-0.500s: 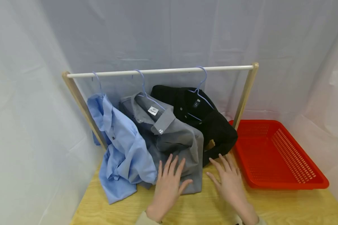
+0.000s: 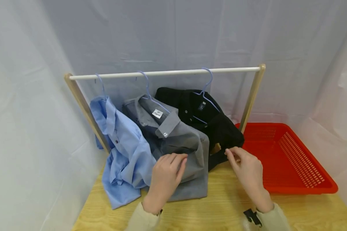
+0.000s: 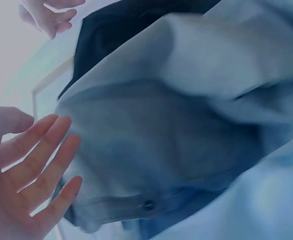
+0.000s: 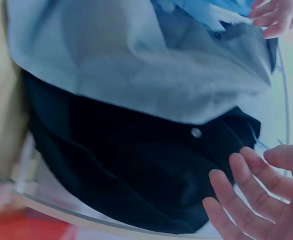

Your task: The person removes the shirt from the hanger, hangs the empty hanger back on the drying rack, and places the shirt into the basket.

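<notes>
Three shirts hang side by side on lilac hangers: a light blue shirt [image 2: 124,144] at the left, a grey shirt [image 2: 191,134] in the middle and a black shirt [image 2: 226,126] at the right. My left hand [image 2: 164,175] hovers before the lower part of the grey shirt, fingers loosely bent and holding nothing. Over by the black shirt's sleeve, my right hand [image 2: 250,171] is raised with thumb and fingertips near each other. The right wrist view shows its fingers [image 4: 259,197] spread with nothing between them, beside the black shirt.
A small rack carries the hangers on its white rail [image 2: 173,73], between wooden legs [image 2: 251,96]. To the right, a red plastic basket [image 2: 300,191] with perforated walls stands on the wooden table [image 2: 202,215]. Pale sheeting [image 2: 173,35] closes off the back and sides.
Both hands have lifted from flat, spread fingers near the table to raised hands with bent fingers. The right hand has shifted slightly right. Shirts, rack and basket stay put.
</notes>
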`<state>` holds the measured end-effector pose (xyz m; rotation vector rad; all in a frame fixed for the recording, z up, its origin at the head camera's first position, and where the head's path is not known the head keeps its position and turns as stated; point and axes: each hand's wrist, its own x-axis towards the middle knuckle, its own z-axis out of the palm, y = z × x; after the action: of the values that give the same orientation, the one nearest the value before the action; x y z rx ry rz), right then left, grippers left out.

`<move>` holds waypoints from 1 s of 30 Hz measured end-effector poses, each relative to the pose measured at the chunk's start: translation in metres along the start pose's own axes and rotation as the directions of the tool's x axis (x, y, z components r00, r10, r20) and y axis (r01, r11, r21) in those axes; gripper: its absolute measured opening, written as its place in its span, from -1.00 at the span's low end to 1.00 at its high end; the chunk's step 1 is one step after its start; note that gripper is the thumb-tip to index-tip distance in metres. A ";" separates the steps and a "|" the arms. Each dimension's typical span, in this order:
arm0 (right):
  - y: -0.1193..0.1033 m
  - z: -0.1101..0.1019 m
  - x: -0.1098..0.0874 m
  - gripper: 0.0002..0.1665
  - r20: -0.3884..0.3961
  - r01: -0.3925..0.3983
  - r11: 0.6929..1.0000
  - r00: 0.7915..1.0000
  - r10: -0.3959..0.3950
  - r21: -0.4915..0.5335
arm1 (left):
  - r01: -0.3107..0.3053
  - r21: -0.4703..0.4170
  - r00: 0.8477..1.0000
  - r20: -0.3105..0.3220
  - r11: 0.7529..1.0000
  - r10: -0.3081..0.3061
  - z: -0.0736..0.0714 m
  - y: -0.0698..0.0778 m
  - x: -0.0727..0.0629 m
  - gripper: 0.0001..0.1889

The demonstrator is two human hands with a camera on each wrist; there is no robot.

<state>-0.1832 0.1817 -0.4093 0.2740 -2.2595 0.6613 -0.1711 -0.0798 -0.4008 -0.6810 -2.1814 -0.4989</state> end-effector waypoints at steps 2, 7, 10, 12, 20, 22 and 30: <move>0.002 -0.002 0.014 -0.92 -0.054 0.029 1.000 0.998 -0.029 -0.001 | -0.002 -0.008 0.999 -0.036 1.000 0.002 -0.005 -0.001 0.013 -0.88; 0.002 -0.005 0.049 -0.91 -0.165 0.072 0.997 0.984 -0.073 -0.011 | -0.035 0.008 0.993 -0.116 0.999 0.036 -0.013 -0.004 0.044 -0.83; 0.001 -0.003 0.065 -0.85 -0.192 0.062 0.998 0.980 -0.062 -0.004 | -0.051 0.034 0.991 -0.124 0.998 0.055 -0.014 -0.005 0.058 -0.79; 0.003 0.001 0.074 -0.80 -0.187 0.055 0.999 0.981 -0.054 -0.002 | -0.057 0.051 0.992 -0.108 0.997 0.062 -0.012 -0.005 0.066 -0.76; 0.018 0.024 0.089 -0.62 -0.051 0.041 0.999 0.998 -0.040 0.001 | -0.085 0.194 0.991 0.115 0.977 0.063 0.005 -0.009 0.079 -0.60; 0.020 0.029 0.089 -0.61 -0.044 0.044 0.999 0.998 -0.044 0.007 | -0.099 0.231 0.986 0.154 0.968 0.064 0.007 -0.011 0.080 -0.60; 0.022 0.037 0.092 -0.69 -0.110 0.070 0.995 0.992 -0.061 0.076 | -0.099 0.238 0.983 0.172 0.966 0.058 0.005 -0.017 0.078 -0.70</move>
<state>-0.2782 0.1811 -0.3733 0.3424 -2.1157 0.7160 -0.2276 -0.0659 -0.3454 -0.6891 -2.3088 -0.1296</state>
